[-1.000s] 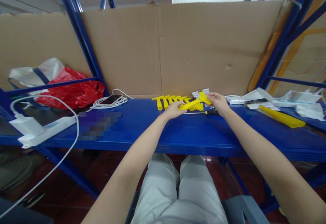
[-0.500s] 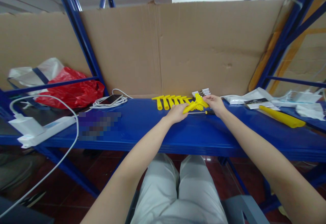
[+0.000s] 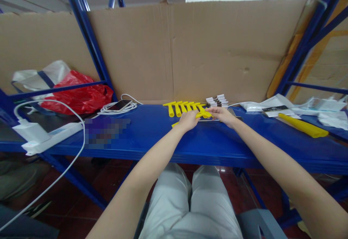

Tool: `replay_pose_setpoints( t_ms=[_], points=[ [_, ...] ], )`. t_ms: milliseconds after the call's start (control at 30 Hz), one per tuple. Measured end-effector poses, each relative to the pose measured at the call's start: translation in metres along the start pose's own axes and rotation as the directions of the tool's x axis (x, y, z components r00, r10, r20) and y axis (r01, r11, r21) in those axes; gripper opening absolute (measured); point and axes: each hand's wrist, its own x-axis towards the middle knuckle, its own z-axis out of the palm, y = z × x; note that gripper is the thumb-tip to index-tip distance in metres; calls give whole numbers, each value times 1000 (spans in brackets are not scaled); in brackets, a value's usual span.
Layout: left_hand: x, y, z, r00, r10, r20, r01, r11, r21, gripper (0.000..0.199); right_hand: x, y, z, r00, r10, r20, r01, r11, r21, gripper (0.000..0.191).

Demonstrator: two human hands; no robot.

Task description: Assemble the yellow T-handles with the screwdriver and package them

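My left hand (image 3: pixel 189 120) is closed round a yellow T-shaped plastic piece (image 3: pixel 201 114), and a yellow end shows past the left side of the hand. My right hand (image 3: pixel 225 116) has its fingers pressed on the right part of the same piece, low over the blue table. Just behind stands a row of several similar yellow T-shaped pieces (image 3: pixel 178 109). Below the hands lies a thin metal shaft (image 3: pixel 210 120), partly hidden by my right hand. White sticks with dark bands (image 3: pixel 216 100) lie stacked behind my right hand.
A cardboard panel (image 3: pixel 141 54) closes the back of the blue table (image 3: pixel 152 137). To the left are a red bag (image 3: pixel 81 92), a phone (image 3: pixel 121 104) with coiled white cable, and a power strip (image 3: pixel 54 137). At right lie a yellow wrapped item (image 3: pixel 303 126) and white packets (image 3: pixel 265 103).
The yellow piece has been turned and lowered between my hands. My right hand has moved left and down, and more of the white sticks shows.
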Motion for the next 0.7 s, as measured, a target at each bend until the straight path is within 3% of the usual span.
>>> replay_pose_setpoints(
  t_ms=[100,200,300,367,500,600,700],
  points=[
    [1,-1,-1,998,-53,-16,53,997,-51,32,1,1,-4,999,23,-34,-24,1000,-17,18],
    [2,-3,-3,992,-119,-50,114,989,-97,31,5,6,-20,984,38,-176,-53,995,-80,19],
    [3,-4,-6,981,-176,-78,164,977,-136,32,9,16,-49,935,2,-354,-98,962,-254,24],
    [3,-4,-7,978,-193,-81,178,971,-161,32,10,26,-72,880,-37,-473,-183,893,-411,24],
    [3,-3,-7,978,-195,-70,181,969,-170,34,8,46,-109,838,-38,-544,-344,738,-581,13],
    [3,-4,-6,980,-189,-68,175,969,-173,33,6,58,-123,807,-7,-590,-426,686,-590,10],
    [4,-6,-5,980,-184,-71,170,970,-174,31,6,69,-127,810,40,-585,-456,670,-585,11]
  ],
)
